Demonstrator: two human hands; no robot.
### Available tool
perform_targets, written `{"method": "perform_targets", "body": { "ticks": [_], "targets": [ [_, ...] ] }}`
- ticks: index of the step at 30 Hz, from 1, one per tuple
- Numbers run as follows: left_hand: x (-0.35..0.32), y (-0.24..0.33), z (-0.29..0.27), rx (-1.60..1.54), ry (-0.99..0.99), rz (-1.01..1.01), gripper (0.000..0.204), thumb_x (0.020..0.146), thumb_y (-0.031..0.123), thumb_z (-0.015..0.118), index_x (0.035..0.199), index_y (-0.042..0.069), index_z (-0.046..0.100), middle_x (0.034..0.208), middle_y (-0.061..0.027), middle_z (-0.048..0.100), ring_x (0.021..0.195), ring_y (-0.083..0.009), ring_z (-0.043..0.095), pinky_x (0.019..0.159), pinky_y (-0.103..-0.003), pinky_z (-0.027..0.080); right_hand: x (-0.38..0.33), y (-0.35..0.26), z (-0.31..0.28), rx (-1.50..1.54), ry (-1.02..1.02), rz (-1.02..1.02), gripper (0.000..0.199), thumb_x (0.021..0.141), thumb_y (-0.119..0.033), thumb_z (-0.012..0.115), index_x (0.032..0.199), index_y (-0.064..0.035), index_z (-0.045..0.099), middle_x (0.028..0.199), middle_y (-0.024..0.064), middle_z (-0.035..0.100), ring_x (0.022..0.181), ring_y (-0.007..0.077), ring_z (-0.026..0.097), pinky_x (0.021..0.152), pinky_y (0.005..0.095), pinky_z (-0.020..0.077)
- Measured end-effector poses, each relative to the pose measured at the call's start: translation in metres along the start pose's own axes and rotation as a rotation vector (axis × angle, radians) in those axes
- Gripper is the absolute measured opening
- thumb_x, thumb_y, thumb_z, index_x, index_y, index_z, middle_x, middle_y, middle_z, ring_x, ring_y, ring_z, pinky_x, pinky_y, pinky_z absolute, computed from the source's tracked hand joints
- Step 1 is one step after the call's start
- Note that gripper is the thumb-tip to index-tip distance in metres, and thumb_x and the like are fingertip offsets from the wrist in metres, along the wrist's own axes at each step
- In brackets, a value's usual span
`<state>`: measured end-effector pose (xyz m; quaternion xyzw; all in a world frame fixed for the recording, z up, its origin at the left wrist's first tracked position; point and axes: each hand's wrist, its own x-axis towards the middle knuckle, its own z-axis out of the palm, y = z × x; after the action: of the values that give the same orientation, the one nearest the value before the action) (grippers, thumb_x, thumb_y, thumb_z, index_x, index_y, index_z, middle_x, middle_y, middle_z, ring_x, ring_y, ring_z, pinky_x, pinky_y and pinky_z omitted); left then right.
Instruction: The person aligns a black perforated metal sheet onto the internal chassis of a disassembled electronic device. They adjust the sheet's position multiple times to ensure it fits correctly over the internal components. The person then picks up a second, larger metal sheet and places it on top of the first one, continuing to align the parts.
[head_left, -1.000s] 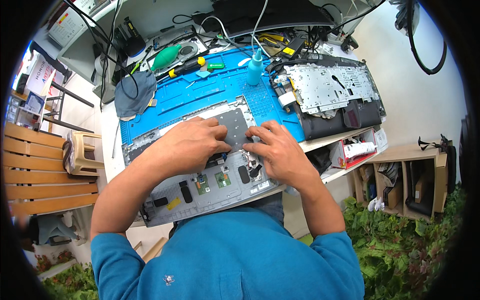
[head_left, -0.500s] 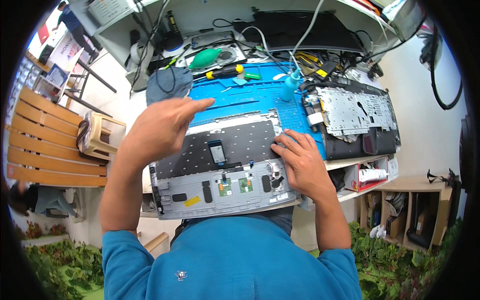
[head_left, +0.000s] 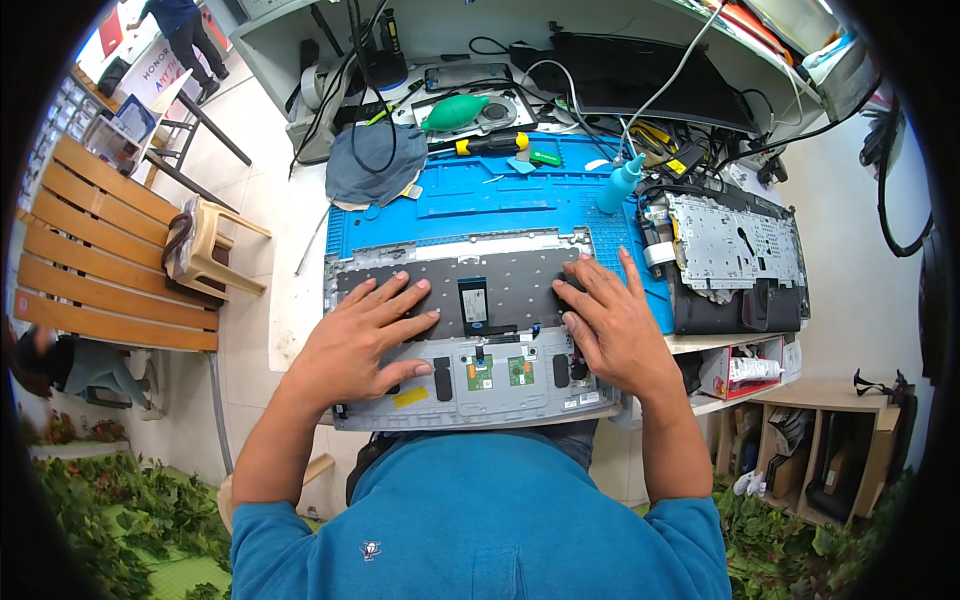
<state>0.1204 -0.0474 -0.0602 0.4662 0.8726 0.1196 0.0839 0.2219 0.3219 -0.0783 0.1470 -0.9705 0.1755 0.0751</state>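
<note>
A laptop palm-rest cover (head_left: 440, 350) lies inside-up before me, its near part grey with small green circuit boards. Across its far half runs a black keyboard backing plate (head_left: 515, 285) dotted with small fixing points. My left hand (head_left: 365, 340) rests on the left side of the cover, fingers spread over the black plate and thumb on the grey part. My right hand (head_left: 612, 320) lies on the right side, fingers stretched out toward the far right corner. Between the hands a small dark module with a pale label (head_left: 474, 305) sits on the plate. Neither hand grips anything.
Under the cover's far edge lies a blue repair mat (head_left: 460, 195). Beyond are a yellow-black screwdriver (head_left: 490, 145), a green air blower (head_left: 455, 113), a grey cloth (head_left: 375, 162) and a teal bottle (head_left: 622, 185). Another opened laptop chassis (head_left: 740, 250) sits at the right.
My left hand has come down from above the mat's left side onto the cover, its fingers spreading. My right hand stays on the right side, fingers now more spread. The view has shifted slightly.
</note>
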Motion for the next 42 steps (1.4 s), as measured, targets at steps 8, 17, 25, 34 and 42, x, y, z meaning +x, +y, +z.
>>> {"method": "perform_targets", "body": {
  "ticks": [8,17,25,34,42],
  "targets": [
    [-0.003,-0.008,-0.002,-0.014,-0.045,0.017,0.070,0.098,0.062,0.079,0.154,0.020,0.072,0.175,-0.0105,0.053,0.165,-0.0352,0.044,0.135,-0.057,0.037,-0.010,0.015,-0.002,0.018,-0.008,0.069,0.041,0.109,-0.026,0.065,0.143,-0.0051,0.074,0.156,0.0175,0.066,0.157,0.0364,0.052,0.138,0.0660,0.0179],
    [-0.006,0.000,0.001,0.020,0.064,-0.086,0.075,0.095,0.066,0.080,0.151,0.017,0.074,0.172,-0.0138,0.056,0.162,-0.0365,0.048,0.134,-0.053,0.039,-0.001,-0.003,0.004,-0.005,-0.088,-0.097,0.087,0.100,-0.079,0.063,0.149,-0.0088,0.074,0.158,0.0194,0.064,0.160,0.0384,0.049,0.139,0.0655,0.0153],
    [-0.014,-0.007,-0.006,-0.018,0.060,-0.124,0.074,0.090,0.062,0.085,0.144,0.013,0.077,0.166,-0.0129,0.062,0.157,-0.0340,0.055,0.134,-0.052,0.039,0.007,0.000,0.008,-0.072,-0.057,0.015,0.084,0.109,-0.073,0.056,0.151,-0.0004,0.066,0.158,0.0215,0.063,0.158,0.0371,0.050,0.138,0.0647,0.0183],
    [-0.013,-0.011,-0.012,0.033,0.120,-0.119,0.078,0.088,0.063,0.086,0.144,0.010,0.076,0.163,-0.0150,0.065,0.155,-0.0363,0.056,0.132,-0.054,0.040,-0.004,0.004,0.008,-0.159,0.000,0.087,0.078,0.112,-0.065,0.054,0.151,0.0013,0.067,0.160,0.0200,0.063,0.165,0.0391,0.041,0.139,0.0649,0.0172],
    [-0.014,-0.014,-0.012,0.009,0.089,-0.144,0.077,0.088,0.060,0.088,0.143,0.008,0.076,0.162,-0.0149,0.066,0.154,-0.0365,0.057,0.133,-0.054,0.038,-0.006,0.010,0.009,-0.098,0.073,0.073,0.062,0.112,-0.055,0.062,0.141,-0.0006,0.073,0.151,0.0163,0.069,0.160,0.0383,0.047,0.137,0.0660,0.0201]
  ]
}}
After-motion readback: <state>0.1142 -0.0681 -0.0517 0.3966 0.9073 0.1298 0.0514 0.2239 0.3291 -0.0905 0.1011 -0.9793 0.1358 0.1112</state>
